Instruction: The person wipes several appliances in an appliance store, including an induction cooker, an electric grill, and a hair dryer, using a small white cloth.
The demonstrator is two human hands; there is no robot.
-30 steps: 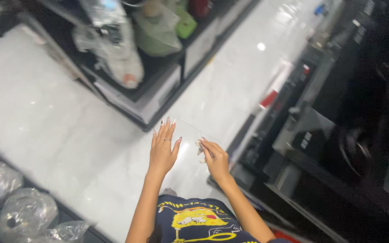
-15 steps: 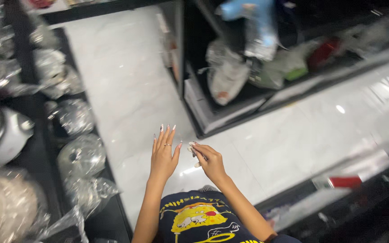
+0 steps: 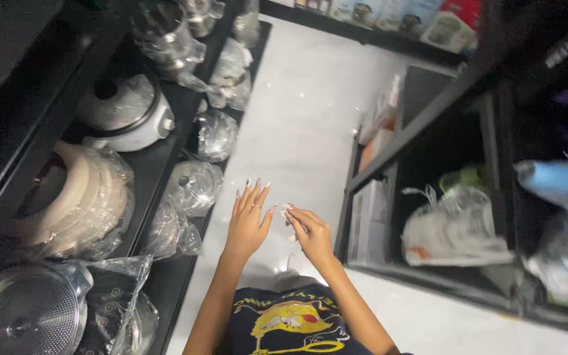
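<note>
Two hands hover over a pale, glossy tiled floor (image 3: pixel 310 112) that runs as an aisle ahead of them: the left hand (image 3: pixel 247 223) is spread flat with fingers splayed and grasps nothing, while the right hand (image 3: pixel 311 235), just beside it, pinches a small whitish object (image 3: pixel 286 209) too small to identify. Beyond the left hand, a black shelf (image 3: pixel 185 98) carries plastic-wrapped cookware (image 3: pixel 195 187) and a white rice cooker (image 3: pixel 126 115); beyond the right, a dark shelving unit (image 3: pixel 428 125) holds bagged goods (image 3: pixel 455 230).
</note>
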